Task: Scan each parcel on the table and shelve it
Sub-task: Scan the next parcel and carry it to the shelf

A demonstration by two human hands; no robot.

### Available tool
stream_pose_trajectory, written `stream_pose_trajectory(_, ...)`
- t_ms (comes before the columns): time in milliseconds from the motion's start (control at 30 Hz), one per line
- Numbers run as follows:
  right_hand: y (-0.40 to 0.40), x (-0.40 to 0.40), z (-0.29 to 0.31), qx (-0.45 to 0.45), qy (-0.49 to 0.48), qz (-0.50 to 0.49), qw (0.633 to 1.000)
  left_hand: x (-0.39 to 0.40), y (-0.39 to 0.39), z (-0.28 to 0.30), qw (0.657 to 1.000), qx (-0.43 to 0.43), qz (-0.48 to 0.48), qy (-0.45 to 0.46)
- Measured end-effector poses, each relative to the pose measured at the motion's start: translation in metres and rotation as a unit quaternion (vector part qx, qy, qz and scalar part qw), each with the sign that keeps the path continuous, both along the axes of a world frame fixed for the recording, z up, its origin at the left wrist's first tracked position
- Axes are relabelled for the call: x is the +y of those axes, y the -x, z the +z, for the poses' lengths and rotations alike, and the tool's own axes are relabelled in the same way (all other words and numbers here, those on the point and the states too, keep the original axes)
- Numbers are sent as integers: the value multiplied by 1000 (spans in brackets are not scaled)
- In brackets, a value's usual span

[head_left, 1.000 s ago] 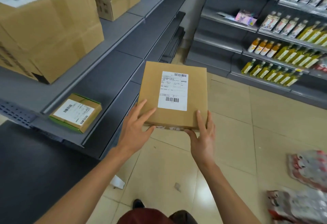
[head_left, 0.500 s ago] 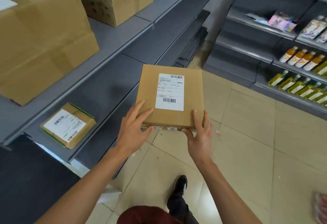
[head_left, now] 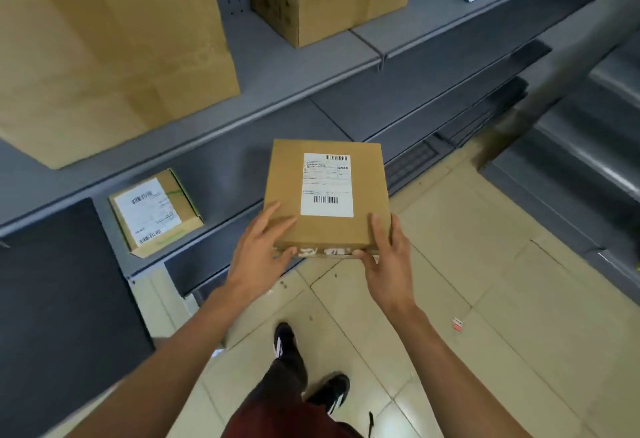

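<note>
parcel: white barcode label, text unreadable | left hand and right hand: both gripping parcel's near corners

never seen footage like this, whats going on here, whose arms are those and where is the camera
There is no machine here. The camera sits on a person's head and looks down, so you see their own arms, legs and shoes. Both hands hold one flat cardboard parcel with a white barcode label: the left hand at its near left corner, the right hand at its near right. It hangs in the air in front of grey shelving. A smaller labelled parcel lies on a lower shelf, and big cardboard boxes stand on the shelf above.
</note>
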State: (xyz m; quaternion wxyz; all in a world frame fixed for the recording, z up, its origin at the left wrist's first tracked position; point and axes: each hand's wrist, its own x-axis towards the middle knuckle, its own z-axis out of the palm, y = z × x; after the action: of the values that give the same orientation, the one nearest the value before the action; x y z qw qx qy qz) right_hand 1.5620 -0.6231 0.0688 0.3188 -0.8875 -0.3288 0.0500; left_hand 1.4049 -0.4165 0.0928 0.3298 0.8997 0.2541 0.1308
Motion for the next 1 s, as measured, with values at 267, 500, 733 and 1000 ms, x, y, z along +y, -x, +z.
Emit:
stream_pose_trajectory(267,-62,63,-22,13,75,93,993,34,-26,-36,994,26,104,39)
stream_pose_trajectory(500,-97,93,-30,28,126,152,980,38,-40,-67,989,8,143,49)
stream_pose_trajectory(733,-136,103,-34,34,108,208,972,23,-68,-73,972,-2,229,59)
stream_pose_trajectory(1000,-192,111,-41,59,96,277,954,-8,-105,-73,948,-28,314,47)
